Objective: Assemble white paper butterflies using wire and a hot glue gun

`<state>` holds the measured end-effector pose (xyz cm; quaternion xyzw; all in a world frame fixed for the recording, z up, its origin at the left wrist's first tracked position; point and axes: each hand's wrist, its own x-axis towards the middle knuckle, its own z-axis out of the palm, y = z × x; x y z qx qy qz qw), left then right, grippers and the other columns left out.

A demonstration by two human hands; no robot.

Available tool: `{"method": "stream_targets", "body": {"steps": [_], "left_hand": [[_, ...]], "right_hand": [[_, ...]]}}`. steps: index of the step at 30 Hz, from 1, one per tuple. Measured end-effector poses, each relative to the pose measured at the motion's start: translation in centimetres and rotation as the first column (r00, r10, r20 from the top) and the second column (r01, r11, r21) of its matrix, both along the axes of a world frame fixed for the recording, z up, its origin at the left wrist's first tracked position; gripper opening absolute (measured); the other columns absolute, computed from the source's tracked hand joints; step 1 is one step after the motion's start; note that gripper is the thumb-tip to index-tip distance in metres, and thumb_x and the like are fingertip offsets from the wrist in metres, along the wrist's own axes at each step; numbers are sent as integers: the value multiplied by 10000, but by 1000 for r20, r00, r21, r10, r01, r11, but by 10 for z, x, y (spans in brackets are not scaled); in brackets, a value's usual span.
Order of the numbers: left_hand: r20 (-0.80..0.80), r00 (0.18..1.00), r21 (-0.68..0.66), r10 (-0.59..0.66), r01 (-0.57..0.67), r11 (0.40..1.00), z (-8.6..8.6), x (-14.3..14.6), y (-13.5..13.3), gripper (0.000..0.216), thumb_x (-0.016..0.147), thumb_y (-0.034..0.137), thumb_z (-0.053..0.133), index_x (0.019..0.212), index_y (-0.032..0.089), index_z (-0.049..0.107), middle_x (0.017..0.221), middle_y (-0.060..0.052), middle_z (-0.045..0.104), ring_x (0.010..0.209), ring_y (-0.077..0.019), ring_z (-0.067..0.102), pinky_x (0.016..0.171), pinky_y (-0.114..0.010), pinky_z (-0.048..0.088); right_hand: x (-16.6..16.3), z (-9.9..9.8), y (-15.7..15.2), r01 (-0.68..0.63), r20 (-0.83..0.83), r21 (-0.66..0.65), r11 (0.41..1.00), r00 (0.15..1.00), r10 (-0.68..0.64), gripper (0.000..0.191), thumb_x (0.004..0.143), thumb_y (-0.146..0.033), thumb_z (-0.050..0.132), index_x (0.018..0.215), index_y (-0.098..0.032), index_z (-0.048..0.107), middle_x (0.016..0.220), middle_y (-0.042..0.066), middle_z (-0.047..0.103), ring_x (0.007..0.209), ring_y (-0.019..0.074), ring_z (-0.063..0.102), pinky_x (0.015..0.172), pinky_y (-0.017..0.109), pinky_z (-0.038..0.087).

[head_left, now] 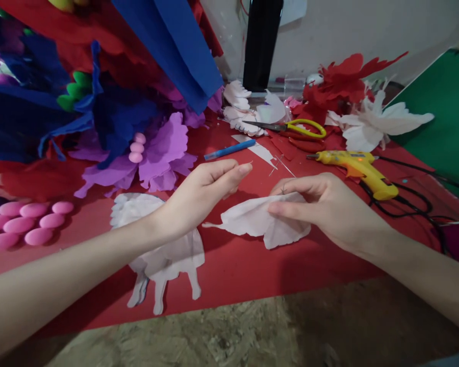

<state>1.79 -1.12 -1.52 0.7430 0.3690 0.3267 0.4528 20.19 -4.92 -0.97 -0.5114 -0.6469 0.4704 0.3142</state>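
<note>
My right hand (321, 206) pinches a folded white paper petal (260, 221) just above the red sheet (252, 265). My left hand (204, 191) hovers a little to the left of it, thumb and fingers pressed together in a pinch; what they hold, if anything, is too small to make out. Under my left forearm lie white cut petal shapes (156, 255), flat on the red sheet.
A yellow glue gun (361, 171) with a black cord lies at the right, yellow-handled scissors (290, 127) and a blue pen (229, 150) behind my hands. Purple, blue, red and white paper flowers crowd the left and back. Pink foam ovals (26, 224) sit at far left.
</note>
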Motion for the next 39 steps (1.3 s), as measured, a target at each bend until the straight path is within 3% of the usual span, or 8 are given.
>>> {"method": "stream_targets", "body": {"steps": [5,10,14,16,18,21,28,39], "left_hand": [[-6,1000,-36,21,-21,999,-3,-2,6,201,848,252,491,667,164,478,634,36,494,594,-79,463,582,-199,383],[-57,998,19,42,-41,999,-5,-3,9,419,849,303,480,478,182,326,469,68,285,433,-56,270,443,-201,273],[82,997,6,5,-6,1000,-5,-2,8,81,763,240,549,735,166,530,724,19,551,653,-85,529,603,-194,432],[69,996,-62,-53,58,996,-3,-1,5,158,793,282,500,748,150,572,724,6,590,669,-92,553,615,-193,444],[1,994,-139,-107,106,985,0,-1,2,278,805,339,485,659,133,602,573,27,538,543,-71,486,507,-164,386],[-60,990,-183,-130,117,976,4,-1,-3,250,734,333,577,608,124,631,474,52,445,440,-45,348,393,-155,253],[-67,992,-161,-105,93,983,7,0,-5,285,729,305,586,514,118,596,433,59,346,416,-33,271,364,-150,192],[-55,995,-29,-85,83,996,6,2,-13,174,749,220,590,633,134,685,570,37,632,519,-46,460,432,-95,328]], "right_hand": [[3,-1,3,-30,-53,-89,996,998,26,182,625,-339,736,654,-174,666,523,-39,524,436,25,383,396,165,274],[1,-1,3,10,-66,-130,991,998,-19,158,588,-300,755,660,-183,677,603,-24,590,517,44,477,445,151,334],[1,0,2,54,-47,-122,991,997,-60,193,550,-310,769,649,-174,674,580,-25,578,508,46,475,447,153,337],[1,0,2,78,-36,-101,992,996,-82,209,551,-323,764,657,-167,673,587,-22,578,509,46,470,444,154,331],[2,0,3,105,-38,-77,992,993,-108,218,563,-335,753,668,-162,673,603,-20,581,513,44,467,445,154,331],[3,0,4,127,-60,-57,990,990,-130,205,579,-338,738,676,-168,675,606,-23,580,522,43,469,464,151,350],[4,0,4,141,-35,-59,988,989,-143,179,603,-334,731,693,-190,673,554,-36,543,483,33,448,436,148,334],[-6,4,-1,132,-25,-71,989,991,-134,209,658,-372,670,674,-165,647,546,-1,587,455,82,528,418,179,408]]}}
